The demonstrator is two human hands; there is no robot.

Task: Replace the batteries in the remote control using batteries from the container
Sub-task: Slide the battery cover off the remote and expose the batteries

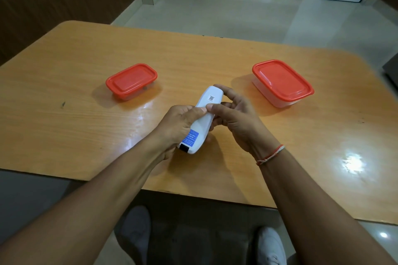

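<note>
I see white remote control (201, 118) back side up, held above table, long axis running from near-left to far-right. Blue label near its closer end, small QR sticker near far end, black patch at near tip. Back cover looks closed. Small red-lidded container (131, 80) left, larger red-lidded container (282, 83) right, both lidded, well apart.

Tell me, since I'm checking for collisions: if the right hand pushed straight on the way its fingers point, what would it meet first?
The right hand points left, already touching the white plastic remote control; just behind it sits the left hand.
</note>
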